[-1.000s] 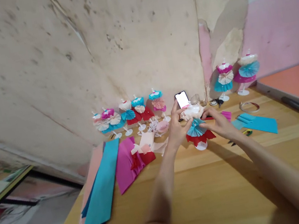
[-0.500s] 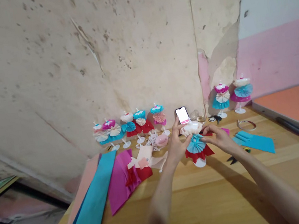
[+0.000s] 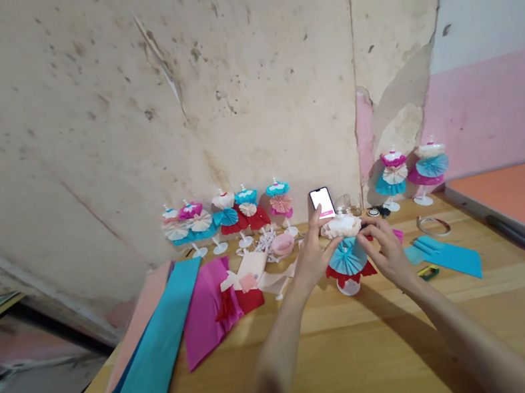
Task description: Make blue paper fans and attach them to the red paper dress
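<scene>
A miniature dress form in a crepe-paper dress stands upright on its round white base (image 3: pixel 349 287). The dress has a cream ruffle (image 3: pixel 342 226) round the shoulders, a pleated blue paper fan (image 3: pixel 347 259) at the waist and a red skirt (image 3: pixel 364 269). At the ruffle's left edge, my left hand (image 3: pixel 312 257) is closed, with thumb and fingers pinching its rim. My right hand (image 3: pixel 384 248) pinches the right edge of the same ruffle, its fingertips close together. Part of the fan's right side is hidden behind my right fingers.
A lit phone (image 3: pixel 322 202) leans against the wall behind the dress form. More dressed forms (image 3: pixel 248 210) line the wall. Crepe-paper sheets (image 3: pixel 156 357) lie at left. A pink bowl (image 3: pixel 282 244), blue paper (image 3: pixel 456 257), a yellow-green tool (image 3: pixel 428 273) and a headband (image 3: pixel 433 225) lie around.
Both my hands have shifted from the blue fan up to the cream ruffle's edges. The ruffle now sits flatter and the fan shows more fully. The view has tilted slightly.
</scene>
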`<state>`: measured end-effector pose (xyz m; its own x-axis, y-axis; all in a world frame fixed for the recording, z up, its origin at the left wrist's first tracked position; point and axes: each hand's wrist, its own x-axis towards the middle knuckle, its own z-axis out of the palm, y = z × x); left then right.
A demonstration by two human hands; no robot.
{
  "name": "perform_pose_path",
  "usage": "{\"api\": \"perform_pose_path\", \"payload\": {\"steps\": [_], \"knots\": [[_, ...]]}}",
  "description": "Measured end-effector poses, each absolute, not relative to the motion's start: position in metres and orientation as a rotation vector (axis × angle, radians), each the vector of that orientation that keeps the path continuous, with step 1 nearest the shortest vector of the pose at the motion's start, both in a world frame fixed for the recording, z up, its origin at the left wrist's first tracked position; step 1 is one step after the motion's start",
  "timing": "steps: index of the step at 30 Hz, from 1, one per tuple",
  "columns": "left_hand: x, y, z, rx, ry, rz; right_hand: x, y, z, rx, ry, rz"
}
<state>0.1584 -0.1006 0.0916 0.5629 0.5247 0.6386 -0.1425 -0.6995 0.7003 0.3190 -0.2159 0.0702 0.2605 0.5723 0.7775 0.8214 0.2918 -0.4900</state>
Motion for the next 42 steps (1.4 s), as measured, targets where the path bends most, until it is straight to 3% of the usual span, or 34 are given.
{"api": "perform_pose_path", "payload": {"steps": [10,17,28,42], "knots": [[0.157,-0.102,0.093,2.126,0.294,1.183,0.328,-0.208,0.063,-1.396,-1.262,-0.215],[0.156,-0.103,0.092,2.097,0.288,1.187,0.334,-0.215,0.071,-1.202,-1.282,0.153],[0.157,-0.108,0.095,2.091,0.321,1.171,0.318,-0.204,0.056,-1.257,-1.399,0.388],[0.156,-0.101,0.095,1.970,0.180,1.034,0.314,-0.200,0.059,-1.235,-1.322,0.301]]}}
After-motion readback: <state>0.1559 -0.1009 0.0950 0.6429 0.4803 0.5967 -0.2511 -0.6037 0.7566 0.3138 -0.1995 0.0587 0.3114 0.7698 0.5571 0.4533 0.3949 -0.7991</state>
